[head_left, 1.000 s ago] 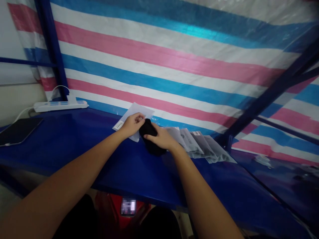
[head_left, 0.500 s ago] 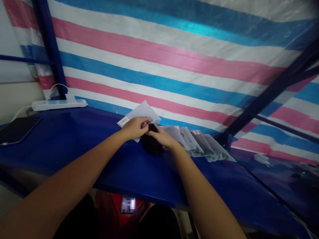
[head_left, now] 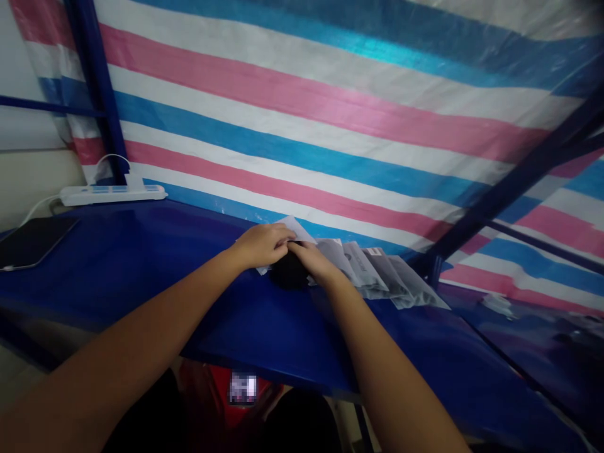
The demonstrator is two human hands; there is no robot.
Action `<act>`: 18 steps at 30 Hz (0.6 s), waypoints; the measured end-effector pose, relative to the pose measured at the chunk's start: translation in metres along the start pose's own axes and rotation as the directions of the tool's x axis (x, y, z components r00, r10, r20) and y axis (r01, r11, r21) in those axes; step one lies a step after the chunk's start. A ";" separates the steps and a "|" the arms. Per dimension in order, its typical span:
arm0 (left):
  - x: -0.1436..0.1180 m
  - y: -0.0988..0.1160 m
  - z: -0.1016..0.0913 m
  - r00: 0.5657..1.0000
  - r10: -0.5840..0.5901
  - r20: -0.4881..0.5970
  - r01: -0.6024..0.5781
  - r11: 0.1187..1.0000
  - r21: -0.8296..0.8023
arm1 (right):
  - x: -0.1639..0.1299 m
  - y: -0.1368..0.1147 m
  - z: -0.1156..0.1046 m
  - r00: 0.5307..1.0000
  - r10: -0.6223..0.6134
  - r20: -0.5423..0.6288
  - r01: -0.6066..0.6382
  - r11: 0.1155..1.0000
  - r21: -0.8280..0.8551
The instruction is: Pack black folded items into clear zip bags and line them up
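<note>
Black bundle (head_left: 289, 274) sits dead centre on the blue tabletop (head_left: 141, 264), soft and dark, cloth by the look of it, and both my hands are on it. My left hand (head_left: 262, 245) comes in from 9 o'clock of the bundle, its grip closed on the edge of a clear plastic bag (head_left: 297, 228) whose white corner pokes up at 12 o'clock. My right hand (head_left: 315, 260) lies over the bundle from 3 o'clock, fingers curled down against the dark cloth where it meets the bag; I cannot tell whether that grip is actually closed on it or only pressing.

Just beside the right hand, out at 3 o'clock, a row of packed bags (head_left: 382, 277) fans flat across the tabletop, overlapping one another. Far off at 9 o'clock, a white power strip (head_left: 113, 194) lies along the back edge with its cable looping up, and a dark tablet (head_left: 31, 240) rests near the left edge. Behind everything hangs a striped tarp (head_left: 330, 119), pink, white and blue, with a blue frame post (head_left: 97, 88) at 11 o'clock.
</note>
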State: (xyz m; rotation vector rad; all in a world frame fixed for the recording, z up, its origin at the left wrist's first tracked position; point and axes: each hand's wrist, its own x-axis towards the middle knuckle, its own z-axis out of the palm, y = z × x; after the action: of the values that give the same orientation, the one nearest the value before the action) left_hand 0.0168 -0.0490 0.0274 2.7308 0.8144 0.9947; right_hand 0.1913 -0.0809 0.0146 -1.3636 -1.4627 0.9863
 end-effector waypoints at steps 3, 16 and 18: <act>-0.002 -0.002 0.003 0.996 -0.082 0.018 0.080 0.992 0.101 | 0.005 0.007 0.000 0.996 -0.014 -0.092 0.020 0.997 0.068; -0.004 0.001 0.009 0.947 -0.277 0.160 0.187 0.885 0.426 | 0.022 0.020 0.003 0.837 -0.036 -0.545 0.097 0.992 0.084; -0.003 0.010 0.011 0.955 -0.237 0.176 0.148 0.901 0.407 | 0.024 0.022 0.002 0.815 -0.043 -0.578 0.132 0.985 0.112</act>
State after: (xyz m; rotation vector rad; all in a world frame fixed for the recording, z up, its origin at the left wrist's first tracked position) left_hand 0.0260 -0.0585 0.0196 2.9246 1.3345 0.5163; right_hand 0.1955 -0.0555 -0.0053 -1.3185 -0.9592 0.5335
